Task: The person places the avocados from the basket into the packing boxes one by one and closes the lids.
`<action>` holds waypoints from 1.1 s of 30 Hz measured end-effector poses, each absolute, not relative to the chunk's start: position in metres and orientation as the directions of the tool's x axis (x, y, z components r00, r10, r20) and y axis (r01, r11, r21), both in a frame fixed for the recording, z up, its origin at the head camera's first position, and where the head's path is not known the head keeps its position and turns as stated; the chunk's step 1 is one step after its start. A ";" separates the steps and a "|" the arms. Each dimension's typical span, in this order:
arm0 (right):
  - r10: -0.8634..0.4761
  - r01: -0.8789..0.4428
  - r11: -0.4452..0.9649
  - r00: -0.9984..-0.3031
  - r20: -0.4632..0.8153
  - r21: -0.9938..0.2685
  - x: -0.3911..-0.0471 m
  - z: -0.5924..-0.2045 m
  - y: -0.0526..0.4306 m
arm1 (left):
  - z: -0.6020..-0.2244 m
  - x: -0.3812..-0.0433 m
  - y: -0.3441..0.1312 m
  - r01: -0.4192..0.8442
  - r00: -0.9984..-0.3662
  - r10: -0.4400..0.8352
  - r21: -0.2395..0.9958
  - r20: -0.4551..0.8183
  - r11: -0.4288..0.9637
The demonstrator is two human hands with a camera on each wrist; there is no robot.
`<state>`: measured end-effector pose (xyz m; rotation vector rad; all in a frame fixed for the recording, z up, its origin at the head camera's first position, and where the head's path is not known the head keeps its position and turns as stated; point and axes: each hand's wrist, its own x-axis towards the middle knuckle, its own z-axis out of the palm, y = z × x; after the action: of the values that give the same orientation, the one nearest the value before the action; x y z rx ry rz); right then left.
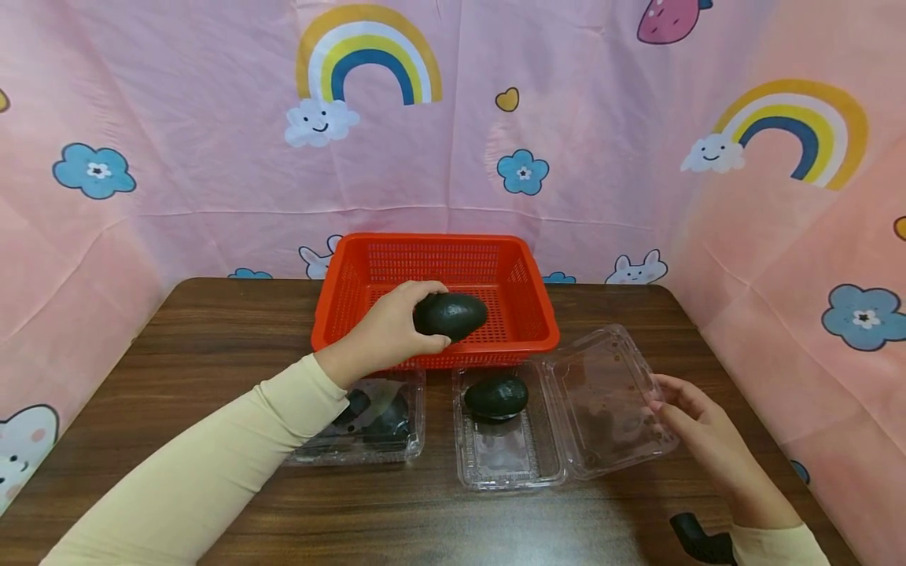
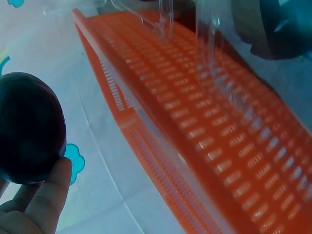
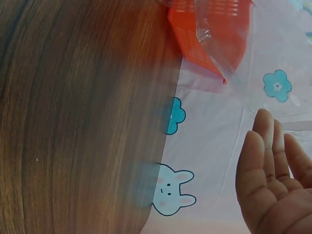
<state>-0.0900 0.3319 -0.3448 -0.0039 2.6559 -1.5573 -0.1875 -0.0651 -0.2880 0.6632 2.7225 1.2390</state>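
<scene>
My left hand (image 1: 389, 324) grips a dark green avocado (image 1: 451, 316), thumb below and fingers above, over the front of the red basket. That avocado (image 2: 30, 127) also fills the left side of the left wrist view. With thumb and fingertips, my right hand (image 1: 697, 420) pinches the outer edge of the lid (image 1: 602, 405) of a clear plastic clamshell box (image 1: 510, 464). The lid stands tilted back to the right. Inside the box's base, toward its far end, lies another avocado (image 1: 497, 396).
The red perforated basket (image 1: 435, 359) stands behind the boxes, near the patterned cloth. To the left, partly behind my left forearm, a second clear box (image 1: 418, 420) holds dark avocados. A black curved object (image 1: 697, 541) shows by my right sleeve. Brown wooden table (image 1: 340, 519) lies underneath.
</scene>
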 end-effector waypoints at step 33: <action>-0.055 -0.009 0.491 -0.998 -0.020 -0.871 -0.087 -0.345 0.330 | -0.310 -0.145 -0.041 0.336 -0.860 0.508 0.798 0.045 0.499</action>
<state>-0.0875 0.3301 -0.3445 -0.0573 2.6731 -1.5616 -0.1446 -0.0405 -0.3095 0.7263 2.5453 1.2900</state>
